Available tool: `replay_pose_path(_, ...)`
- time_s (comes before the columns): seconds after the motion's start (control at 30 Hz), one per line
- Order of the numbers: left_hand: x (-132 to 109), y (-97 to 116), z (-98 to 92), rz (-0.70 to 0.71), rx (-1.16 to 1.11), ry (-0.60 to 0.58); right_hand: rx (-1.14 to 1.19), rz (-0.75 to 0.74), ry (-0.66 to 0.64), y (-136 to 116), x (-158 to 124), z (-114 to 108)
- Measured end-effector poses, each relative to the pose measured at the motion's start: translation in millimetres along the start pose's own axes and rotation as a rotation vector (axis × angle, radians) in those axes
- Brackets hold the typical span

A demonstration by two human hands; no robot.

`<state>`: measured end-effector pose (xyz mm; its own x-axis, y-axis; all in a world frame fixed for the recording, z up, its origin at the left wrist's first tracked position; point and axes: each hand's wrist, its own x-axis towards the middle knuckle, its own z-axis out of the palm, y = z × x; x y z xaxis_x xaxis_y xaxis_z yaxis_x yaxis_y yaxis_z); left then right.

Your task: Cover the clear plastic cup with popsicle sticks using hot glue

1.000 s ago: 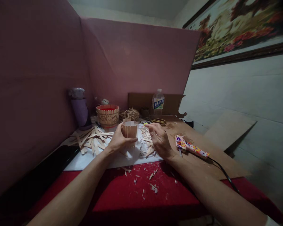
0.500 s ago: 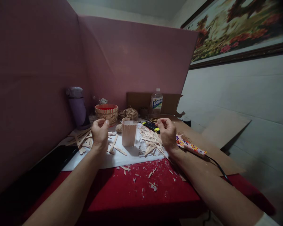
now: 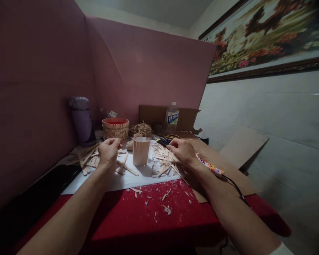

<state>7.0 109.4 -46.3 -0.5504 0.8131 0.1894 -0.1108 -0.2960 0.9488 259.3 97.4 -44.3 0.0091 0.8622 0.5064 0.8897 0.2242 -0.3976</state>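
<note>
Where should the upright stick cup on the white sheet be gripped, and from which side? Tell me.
Probably around the side wall of the stick cup at mid-height, from the left, where the left hand is close. It stands upright, and its rim is a row of uneven stick tips, poor to pinch. A pile of loose sticks crowds its right side.

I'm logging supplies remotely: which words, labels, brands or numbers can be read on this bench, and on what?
No text here can be read.
Plastic bottle: blue and white label with printed characters, too blurred to read.
Small white tag by the pink wall: too small to read.
Glue gun: coloured dots only, no lettering visible.
</note>
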Motion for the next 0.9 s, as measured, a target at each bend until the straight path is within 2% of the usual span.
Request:
replay_pose_path(0.23, 1.4, -1.5, -1.7, -0.058, 0.003, 0.01, -0.103, -0.072, -0.266, -0.8, -4.5, 10.8)
replay_pose_path(0.43, -0.5, -1.8, -1.2, -0.083, 0.001, 0.005, -0.178, -0.051, -0.342, -1.0, -6.1, 18.1)
replay_pose_path(0.53, -1.4, -1.4, -1.0, -0.093, 0.006, 0.004, -0.174, -0.034, -0.328, 0.2, -5.2, 16.4)
replay_pose_path(0.73, -1.8, -1.0, -1.7, -0.113, 0.015, 0.002, -0.17, 0.041, -0.177, 2.0, -1.6, 6.5)
replay_pose_path(0.9, -2.8, 0.7, -0.7, -0.121, 0.013, 0.012, -0.169, 0.091, -0.119, 0.3, -1.2, 4.0)
